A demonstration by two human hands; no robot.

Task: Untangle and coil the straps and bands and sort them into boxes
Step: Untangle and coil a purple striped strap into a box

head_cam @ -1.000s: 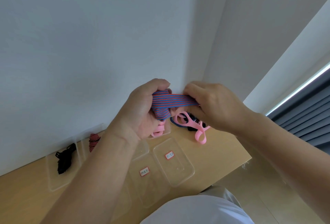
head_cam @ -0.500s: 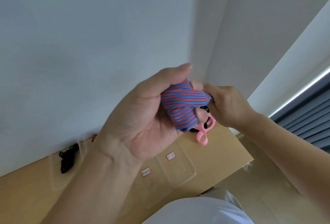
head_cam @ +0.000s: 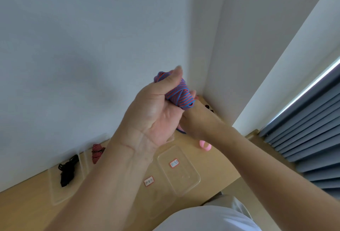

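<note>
Okay, only the head view to go on, so one pass.

My left hand [head_cam: 156, 116] is raised dead centre, palm toward the camera. Its thumb is clamped over the top of the striped band [head_cam: 181, 94], the blue-and-red one, which is wound into a fat bundle round the fingers. I reckon it's held up off the table like that so the wraps stay snug while the loose end gets fed round.

My right hand [head_cam: 196, 120] sits right up against the bundle at its 5 o'clock, mostly hidden behind the left palm. Can't tell if it's pinching the tail or just propping things up.

Down on the table [head_cam: 220, 162], a pink band [head_cam: 205, 145] lies loose at 5 o'clock, not boxed yet. A clear labelled box [head_cam: 191, 184] sits at 6 o'clock with nothing in it that I can make out. Over at 8 o'clock a black strap [head_cam: 67, 171] lies in the end box [head_cam: 55, 192], and a red-and-black band [head_cam: 97, 152] sits at its 2 o'clock. That looks like one kind per box.

My read: the coil is nearly done, and what's left is tucking the end in and dropping it in a box. Elastic like this will spring open if the thumb lets go early.
</note>
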